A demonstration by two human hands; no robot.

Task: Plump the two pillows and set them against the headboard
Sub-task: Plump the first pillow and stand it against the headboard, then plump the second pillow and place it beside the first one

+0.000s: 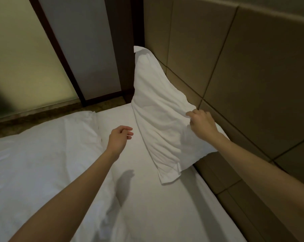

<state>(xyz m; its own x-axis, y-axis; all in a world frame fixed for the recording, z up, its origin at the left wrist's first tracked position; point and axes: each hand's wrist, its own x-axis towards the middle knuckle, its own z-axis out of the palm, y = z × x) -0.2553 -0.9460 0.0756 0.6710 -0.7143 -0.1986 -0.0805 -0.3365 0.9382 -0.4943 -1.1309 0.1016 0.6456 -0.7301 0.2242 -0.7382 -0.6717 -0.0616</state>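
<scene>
One white pillow (pixel 158 112) stands on edge on the bed, leaning against the tan padded headboard (pixel 243 70) at the right. My right hand (pixel 201 124) pinches the pillow's upper right edge, close to the headboard. My left hand (pixel 120 137) hovers above the sheet just left of the pillow, fingers loosely curled and apart, holding nothing and not touching the pillow. I see no second pillow in this view.
A white duvet (pixel 39 163) covers the left part of the bed, and bare white sheet (pixel 156 206) lies below the pillow. Beyond the bed's far edge are a strip of floor (pixel 43 117), a dark-framed frosted panel (pixel 22 55) and a grey wall.
</scene>
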